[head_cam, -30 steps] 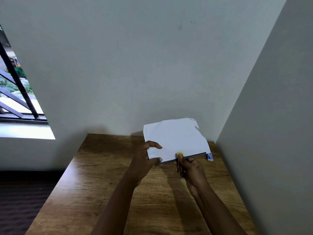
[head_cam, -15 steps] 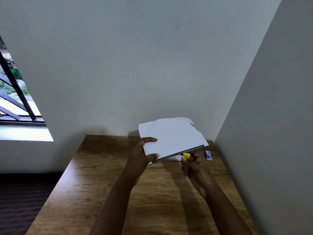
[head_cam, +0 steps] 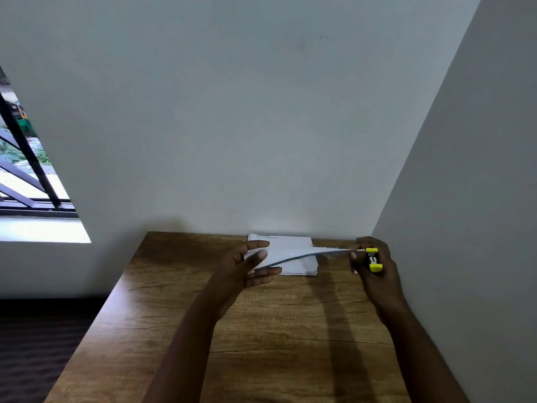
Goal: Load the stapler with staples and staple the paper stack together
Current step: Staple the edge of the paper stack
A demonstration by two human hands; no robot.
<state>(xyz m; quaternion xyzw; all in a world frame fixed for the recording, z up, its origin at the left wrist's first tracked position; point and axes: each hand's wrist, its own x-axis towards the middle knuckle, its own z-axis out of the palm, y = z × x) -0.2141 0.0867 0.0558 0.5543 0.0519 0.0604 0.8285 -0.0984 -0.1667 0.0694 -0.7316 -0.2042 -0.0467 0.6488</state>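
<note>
Head view, one frame, near to far.

1. Forearms: two, bare, entering from bottom edge, left one angled up from centre, right one along the rt wall side.
2. Wooden table (head_cam: 261, 344): brown grain top, set into a room corner; bare wood in the near half, shadows of both arms across it.
3. Left hand (head_cam: 244, 270): raised above table, approx mid-depth. Thumb on top and fingers underneath pinch the left end of the held paper stack; index finger extended along the far edge.
4. Held paper stack (head_cam: 302, 253): white sheets, seen nearly edge-on, lifted off the table and spanning between both hands; sags slightly toward the left hand. Right end meets the stapler.
5. Right hand (head_cam: 374, 269): near rt wall, fingers curled round the stapler, gripping it.
6. Stapler (head_cam: 373, 259): small, yellow w/ black detail, end-on to camera, in the right hand, touching the right edge of the held stack. Whether the sheets sit inside its mouth: cannot tell.
7. Second paper pile (head_cam: 293, 266): white, flat on table beneath the held stack, close to back wall.
8. Walls: plain pale, back and rt.
9. Window (head_cam: 26, 181): far left, dark bars, greenery outside.
</note>
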